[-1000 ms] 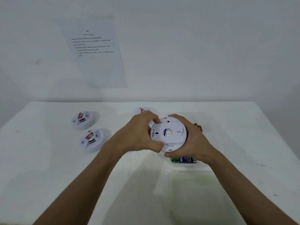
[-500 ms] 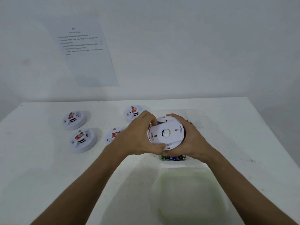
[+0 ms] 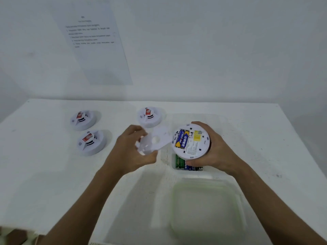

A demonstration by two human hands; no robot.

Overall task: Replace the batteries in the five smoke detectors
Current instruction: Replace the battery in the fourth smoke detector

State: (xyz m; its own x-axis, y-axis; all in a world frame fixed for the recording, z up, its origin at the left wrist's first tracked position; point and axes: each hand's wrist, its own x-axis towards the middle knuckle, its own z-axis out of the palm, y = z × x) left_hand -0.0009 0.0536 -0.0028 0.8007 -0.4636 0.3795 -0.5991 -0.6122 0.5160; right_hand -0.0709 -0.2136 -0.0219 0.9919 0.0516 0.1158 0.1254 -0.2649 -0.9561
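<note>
- Early days by the look of it. Three detectors sit face up on the table, apparently untouched: one at the far left, one nearer, one further back in the middle. I can only count four in total; a fifth could be hidden behind the hands.
- The fourth detector is in the right hand, turned back side up, held just above a tub of batteries. That hand's fingers wrap round its rim, so it's a firm grasp.
- The back plate is off and sits in the left hand, pinched between thumb and fingers, just left of the detector and clear of it. It's motion-blurred, so I can't say much about its shape.
- With the plate gone you can see the battery bay: blue and yellow cells are in place, right under the right thumb side of the grip.
- So my read: cover removed on number one, and old cells not yet out. New ones still need to go in, then the cover, then the rest of the units.
- A clear lid lies near the front edge.
</note>
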